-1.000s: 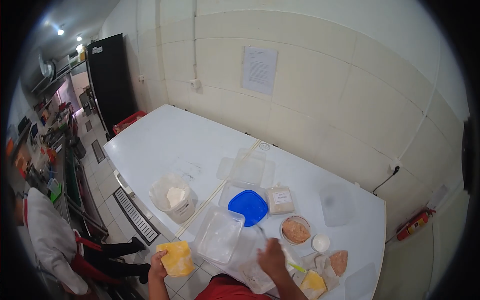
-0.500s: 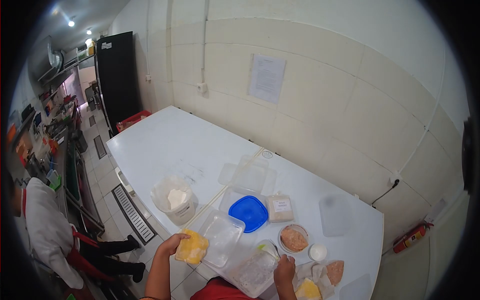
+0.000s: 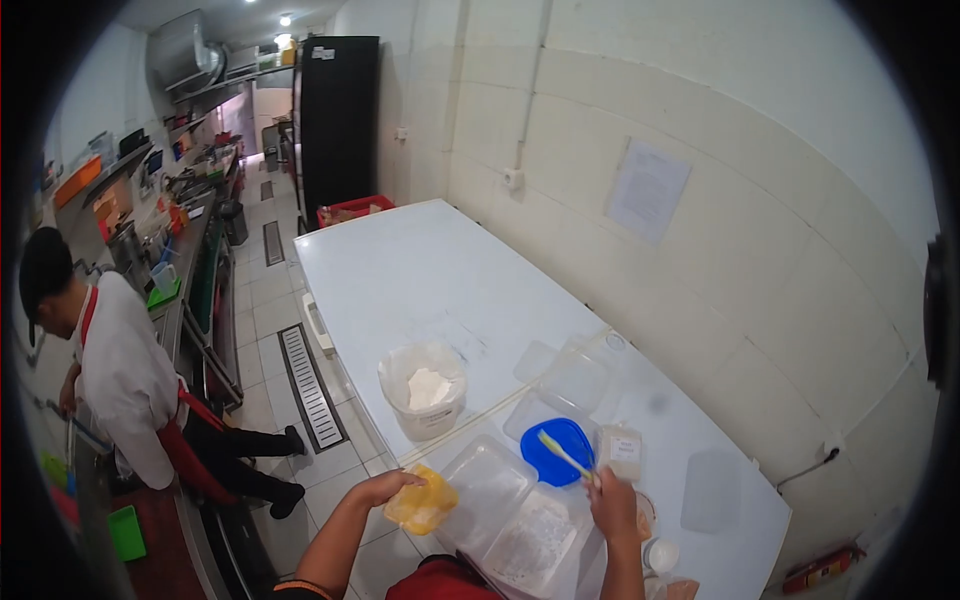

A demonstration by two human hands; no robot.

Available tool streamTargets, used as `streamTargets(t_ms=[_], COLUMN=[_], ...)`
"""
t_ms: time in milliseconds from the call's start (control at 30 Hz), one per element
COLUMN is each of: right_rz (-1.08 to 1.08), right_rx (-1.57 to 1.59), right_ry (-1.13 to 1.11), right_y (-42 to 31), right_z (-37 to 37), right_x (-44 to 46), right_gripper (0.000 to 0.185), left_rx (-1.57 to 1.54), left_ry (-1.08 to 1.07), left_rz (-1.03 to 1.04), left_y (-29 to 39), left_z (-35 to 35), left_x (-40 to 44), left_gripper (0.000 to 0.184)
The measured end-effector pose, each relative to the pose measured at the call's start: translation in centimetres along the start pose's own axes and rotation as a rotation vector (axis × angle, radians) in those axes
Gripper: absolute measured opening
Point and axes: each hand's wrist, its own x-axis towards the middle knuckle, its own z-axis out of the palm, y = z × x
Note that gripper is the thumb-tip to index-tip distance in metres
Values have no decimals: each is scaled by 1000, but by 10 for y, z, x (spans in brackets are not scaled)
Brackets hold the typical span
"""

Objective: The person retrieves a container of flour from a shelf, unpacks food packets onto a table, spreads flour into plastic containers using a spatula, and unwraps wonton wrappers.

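Observation:
My left hand point(image 3: 385, 487) grips a limp stack of yellow, flour-dusted dough sheets point(image 3: 428, 505) beside the table's near edge. In my right hand point(image 3: 613, 500) is a small spatula point(image 3: 563, 456) with a pale yellow-green head, raised over a blue lid point(image 3: 577, 433). Below it lies a clear plastic container point(image 3: 535, 540) with white flour in its bottom. Another clear container or lid point(image 3: 487, 478) sits to its left. A bowl of minced filling point(image 3: 645, 516) is partly hidden behind my right hand.
A tub of flour point(image 3: 428, 412) stands left of the containers. A labelled packet point(image 3: 622, 455), clear lids point(image 3: 712, 490) and a small white cup point(image 3: 660, 556) share the white table point(image 3: 400, 290). At the left counter, a co-worker point(image 3: 130, 370) stands across the aisle.
The spatula has lifted from above the floured container to over the blue lid. My left hand still holds the dough sheets. The view has turned left, showing more of the co-worker.

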Motion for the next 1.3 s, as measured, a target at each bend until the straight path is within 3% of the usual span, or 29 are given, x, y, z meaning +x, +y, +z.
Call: streamTargets(t_ms=[67,133,200,300,333,400,500,533,567,600,633,700,733,800,900,1100,1300], right_rz=[-112,-173,-140,-205,-151,-92,95,75,-23,-105,130,207,344,527,593,715,713], right_rx=[236,141,556,370,498,546,668,789,703,736,803,280,443,328,95,-186,136], right_ry=[-7,-68,-150,-41,11,62,-35,39,151,380,232,173,273,252,141,13,60], right_y=[-42,-82,-103,-161,-167,-179,-136,-103,-64,-15,10,72,61,100,83,77,124], right_z=[-5,14,77,123,141,101,63,63,57,77,45,8,-24,-34,-67,-53,-19], right_x=[37,77,122,164,169,147,102,76,52,33,0,-55,-77,-118,-132,-113,-110], right_gripper=[16,22,31,55,60,51,37,25,23,21,23,27,27,28,23,22,22], left_rx=[-93,-183,-343,-474,-486,-584,-721,-754,-761,-788,-816,-809,-777,-744,-681,-734,-800], left_ry=[-16,-26,-37,-46,-26,-58,-57,-25,-52,-28,-2,-24,-67,-131,-261,-468,-439], left_rz=[30,84,122,316,381,468,587,622,655,625,597,532,491,374,237,83,63], left_y=[-8,-15,-26,-42,-42,-49,-51,-59,-64,-67,-68,-58,-47,-37,-32,-24,-47], left_z=[11,22,18,6,4,1,21,20,21,24,28,46,64,82,108,175,183], left_x=[5,11,14,2,-12,-39,-86,-96,-99,-100,-102,-99,-95,-82,-35,31,35], left_gripper=[44,45,48,51,52,57,60,62,65,64,63,63,63,62,58,53,49])
